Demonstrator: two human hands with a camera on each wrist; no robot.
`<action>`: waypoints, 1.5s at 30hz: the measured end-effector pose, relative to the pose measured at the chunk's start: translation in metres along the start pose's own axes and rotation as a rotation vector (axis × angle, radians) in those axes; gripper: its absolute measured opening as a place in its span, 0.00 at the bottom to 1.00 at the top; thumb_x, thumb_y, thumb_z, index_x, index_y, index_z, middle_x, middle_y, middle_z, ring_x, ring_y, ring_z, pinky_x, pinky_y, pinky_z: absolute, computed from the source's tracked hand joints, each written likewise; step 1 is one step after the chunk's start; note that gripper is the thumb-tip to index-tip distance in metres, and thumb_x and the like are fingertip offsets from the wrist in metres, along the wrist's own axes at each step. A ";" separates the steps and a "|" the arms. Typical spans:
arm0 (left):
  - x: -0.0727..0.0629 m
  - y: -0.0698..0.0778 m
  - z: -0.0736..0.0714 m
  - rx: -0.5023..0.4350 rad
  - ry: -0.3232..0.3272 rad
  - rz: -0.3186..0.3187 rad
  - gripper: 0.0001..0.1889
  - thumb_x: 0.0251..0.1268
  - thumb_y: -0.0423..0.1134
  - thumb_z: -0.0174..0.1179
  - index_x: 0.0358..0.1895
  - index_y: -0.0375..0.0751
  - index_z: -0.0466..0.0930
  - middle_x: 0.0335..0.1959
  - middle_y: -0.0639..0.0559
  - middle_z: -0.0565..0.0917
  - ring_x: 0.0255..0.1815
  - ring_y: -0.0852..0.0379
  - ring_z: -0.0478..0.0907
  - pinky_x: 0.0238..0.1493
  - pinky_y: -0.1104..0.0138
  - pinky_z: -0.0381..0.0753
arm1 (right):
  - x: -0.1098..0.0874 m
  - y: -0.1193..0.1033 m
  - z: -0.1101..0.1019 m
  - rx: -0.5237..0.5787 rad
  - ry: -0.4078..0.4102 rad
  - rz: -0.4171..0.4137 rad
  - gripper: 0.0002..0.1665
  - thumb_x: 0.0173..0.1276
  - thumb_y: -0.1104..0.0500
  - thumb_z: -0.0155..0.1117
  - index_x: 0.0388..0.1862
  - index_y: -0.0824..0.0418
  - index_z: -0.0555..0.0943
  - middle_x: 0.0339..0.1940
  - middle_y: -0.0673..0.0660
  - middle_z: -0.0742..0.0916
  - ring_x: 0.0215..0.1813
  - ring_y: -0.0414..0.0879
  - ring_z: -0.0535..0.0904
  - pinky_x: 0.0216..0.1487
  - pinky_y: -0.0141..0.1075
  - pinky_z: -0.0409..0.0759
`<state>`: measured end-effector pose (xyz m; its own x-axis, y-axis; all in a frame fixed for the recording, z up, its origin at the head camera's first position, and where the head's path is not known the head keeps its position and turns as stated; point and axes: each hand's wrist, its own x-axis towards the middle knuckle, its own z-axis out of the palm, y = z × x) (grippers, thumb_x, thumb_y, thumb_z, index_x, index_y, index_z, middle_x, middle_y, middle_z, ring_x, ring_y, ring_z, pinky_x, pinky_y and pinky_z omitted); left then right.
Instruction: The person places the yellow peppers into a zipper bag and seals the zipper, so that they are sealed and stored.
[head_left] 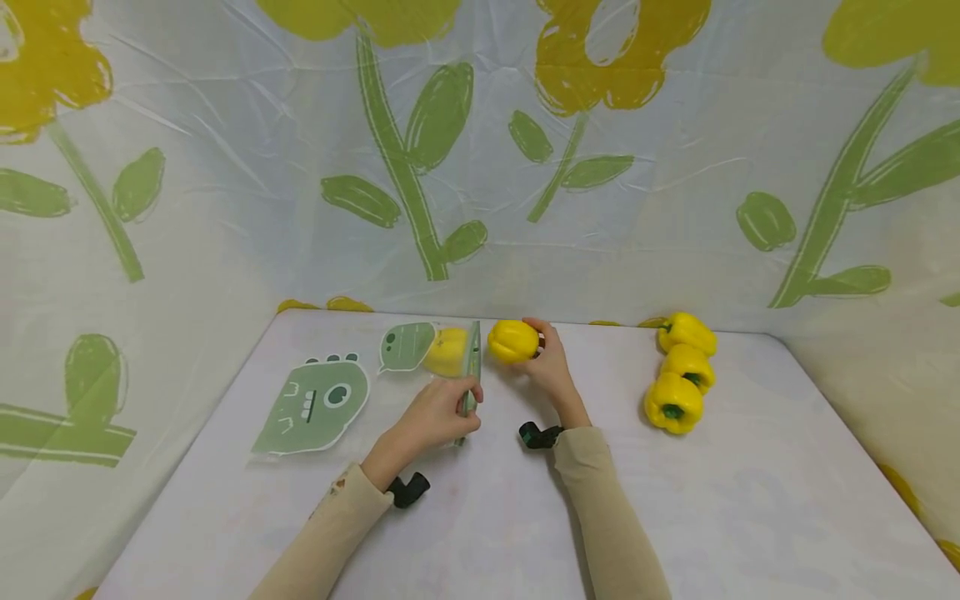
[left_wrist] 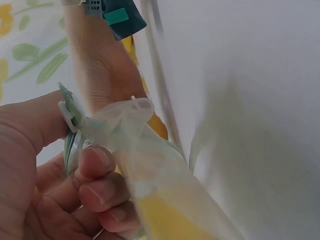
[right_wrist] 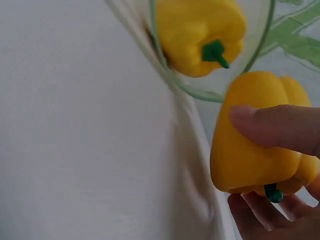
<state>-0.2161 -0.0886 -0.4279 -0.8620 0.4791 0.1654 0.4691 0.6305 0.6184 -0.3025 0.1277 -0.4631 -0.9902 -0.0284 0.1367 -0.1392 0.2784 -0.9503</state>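
Note:
My left hand [head_left: 435, 410] pinches the green-edged mouth of a clear zip bag [head_left: 470, 367] printed with a green cartoon monster. A yellow bell pepper [head_left: 444, 353] lies inside the bag, close behind the opening. In the right wrist view the bag's mouth [right_wrist: 195, 93] gapes round this pepper, its green stem toward the opening. My right hand [head_left: 551, 367] grips another yellow bell pepper [head_left: 513, 341] just to the right of the bag's mouth, thumb on one side and fingers on the other. The held pepper's stem [right_wrist: 273, 193] points toward the fingers.
Three more yellow bell peppers [head_left: 681, 372] lie in a row at the right of the white table [head_left: 750, 500]. A cloth [head_left: 495, 267] printed with flowers hangs along the table's back edge. Dark wrist cameras [head_left: 542, 435] sit at both cuffs.

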 end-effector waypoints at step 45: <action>0.001 0.000 0.001 0.025 0.012 0.030 0.12 0.50 0.32 0.63 0.41 0.40 0.80 0.14 0.60 0.68 0.16 0.64 0.65 0.22 0.70 0.64 | -0.008 0.007 -0.011 -0.032 -0.333 0.059 0.16 0.66 0.57 0.67 0.46 0.69 0.85 0.32 0.64 0.87 0.30 0.52 0.80 0.34 0.36 0.77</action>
<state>-0.2167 -0.0880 -0.4287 -0.8499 0.4905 0.1925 0.4990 0.6316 0.5934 -0.2953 0.1401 -0.4676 -0.9466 -0.3217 -0.0222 -0.0862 0.3189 -0.9439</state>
